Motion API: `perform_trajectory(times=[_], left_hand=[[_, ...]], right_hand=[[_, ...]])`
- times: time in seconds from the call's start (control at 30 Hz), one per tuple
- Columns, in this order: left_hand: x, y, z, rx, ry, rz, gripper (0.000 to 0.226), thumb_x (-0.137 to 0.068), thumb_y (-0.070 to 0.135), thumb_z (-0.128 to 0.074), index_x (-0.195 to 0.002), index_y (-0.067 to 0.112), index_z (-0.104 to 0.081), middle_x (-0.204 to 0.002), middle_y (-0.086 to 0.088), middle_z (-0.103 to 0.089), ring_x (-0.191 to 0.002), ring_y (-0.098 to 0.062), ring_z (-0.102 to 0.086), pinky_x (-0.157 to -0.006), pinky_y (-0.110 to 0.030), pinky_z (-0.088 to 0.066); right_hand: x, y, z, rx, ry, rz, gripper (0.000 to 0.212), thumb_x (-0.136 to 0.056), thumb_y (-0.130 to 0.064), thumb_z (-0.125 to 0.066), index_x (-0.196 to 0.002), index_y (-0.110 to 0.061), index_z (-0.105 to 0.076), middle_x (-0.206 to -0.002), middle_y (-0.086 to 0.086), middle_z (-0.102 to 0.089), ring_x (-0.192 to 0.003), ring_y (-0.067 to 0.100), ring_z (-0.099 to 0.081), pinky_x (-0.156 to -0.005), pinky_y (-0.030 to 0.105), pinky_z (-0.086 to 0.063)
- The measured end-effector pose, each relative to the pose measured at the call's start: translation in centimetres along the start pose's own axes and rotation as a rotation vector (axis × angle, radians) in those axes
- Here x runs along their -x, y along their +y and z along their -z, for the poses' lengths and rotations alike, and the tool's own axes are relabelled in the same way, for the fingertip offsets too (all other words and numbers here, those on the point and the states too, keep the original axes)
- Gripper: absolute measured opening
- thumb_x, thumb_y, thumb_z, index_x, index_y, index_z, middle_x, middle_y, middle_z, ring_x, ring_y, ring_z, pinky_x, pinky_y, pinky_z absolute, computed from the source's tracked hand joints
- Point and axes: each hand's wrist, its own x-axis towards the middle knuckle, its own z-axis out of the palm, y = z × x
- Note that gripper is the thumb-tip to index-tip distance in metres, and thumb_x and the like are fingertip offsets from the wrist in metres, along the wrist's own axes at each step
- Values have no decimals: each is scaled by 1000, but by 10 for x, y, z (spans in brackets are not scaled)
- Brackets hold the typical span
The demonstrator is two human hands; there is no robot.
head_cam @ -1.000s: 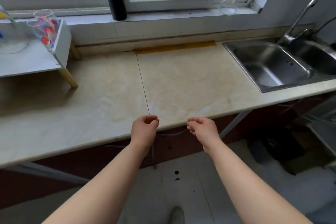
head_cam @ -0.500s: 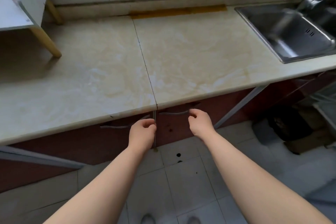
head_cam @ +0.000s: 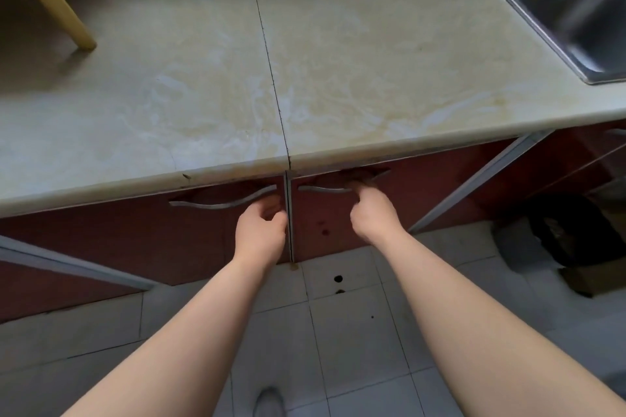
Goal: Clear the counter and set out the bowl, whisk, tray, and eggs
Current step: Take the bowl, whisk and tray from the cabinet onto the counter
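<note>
Below counter (head_cam: 372, 78) edge, we note both hands at red cabinet doors. Left hand (head_cam: 261, 230) fingers curled, just under left handle (head_cam: 220, 201). Right hand (head_cam: 372, 213) fingers hooked on right handle (head_cam: 321, 189). Bowl, whisk, tray, eggs: nowhere in view.

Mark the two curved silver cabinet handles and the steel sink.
left curved silver cabinet handle (head_cam: 216, 204), head view, mid-bar
right curved silver cabinet handle (head_cam: 321, 189), head view, left end
steel sink (head_cam: 542, 0), head view, basin floor

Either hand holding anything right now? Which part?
No object is carried. The left hand curls at the inner end of the left door handle; the right hand fingers reach the right door handle. Firm grip cannot be told.
</note>
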Motion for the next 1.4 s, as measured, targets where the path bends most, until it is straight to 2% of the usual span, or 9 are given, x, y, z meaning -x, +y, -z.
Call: perform_trajectory(times=[0.23,0.47,0.6,0.73,0.8,0.9,1.0,1.17,1.4], left_hand=[[22,-6,-5,13,-11,-46,40,-96,25,-53,-133,10,-54,-135,-2,-56,-122,-11,-51,-98,-20,-34],[45,-7,-27,-19,-144,-39,30,-95,32,-53,-118,17,-66,-105,7,-66,-85,1,-56,-71,-14,-39],[51,-8,-39,-45,-243,-25,16,-92,28,-57,-89,25,-73,-87,1,-60,-76,-12,-50,-60,-18,-38],[57,-6,-50,-100,-303,-44,39,-92,33,-56,-68,3,-62,-90,7,-67,-81,-15,-49,-60,-17,-33],[61,-3,-58,-107,-338,-27,42,-93,33,-55,-57,13,-60,-101,11,-70,-85,-12,-57,-64,-14,-36],[70,4,-77,-122,-424,24,24,-91,32,-57,-77,27,-77,-94,1,-74,-80,-19,-61,-67,-27,-44],[80,7,-101,-120,-554,23,18,-90,28,-60,-89,28,-78,-94,-3,-76,-79,-17,-65,-68,-29,-50],[101,14,-154,-117,-681,-49,17,-90,28,-61,-98,25,-76,-97,0,-76,-86,-14,-66,-92,-39,-53],[132,28,-239,-93,-689,-147,31,-92,32,-59,-121,20,-63,-108,3,-72,-99,-14,-67,-85,-26,-51]], right_hand=[[33,46,-4,-120,65,117,47,-91,-3,-33,-125,-21,-60,-141,-4,-51,-132,17,-45,-111,32,-35],[63,72,-3,-188,128,144,39,-98,-14,-34,-127,-24,-58,-132,-6,-59,-125,17,-51,-107,35,-40],[71,81,5,-214,137,106,37,-100,-19,-29,-137,-22,-35,-121,-3,-66,-112,22,-57,-100,44,-42],[75,96,7,-225,140,82,45,-98,-24,-28,-143,-22,-25,-96,-4,-71,-88,21,-60,-88,43,-47],[77,105,9,-239,125,74,48,-98,-27,-29,-145,-22,-24,-99,-4,-70,-96,19,-59,-90,43,-46],[84,126,13,-251,105,82,50,-97,-32,-29,-146,-25,-24,-104,-6,-68,-104,18,-57,-92,42,-46],[97,151,18,-247,127,80,47,-97,-35,-29,-143,-28,-31,-104,-2,-69,-103,21,-58,-92,43,-47],[115,192,42,-226,201,46,36,-98,-35,-34,-127,-27,-54,-99,0,-71,-95,24,-61,-86,39,-49],[137,245,85,-141,238,-29,34,-94,-51,-39,-108,-29,-60,-70,-6,-67,-81,20,-62,-79,36,-49]])
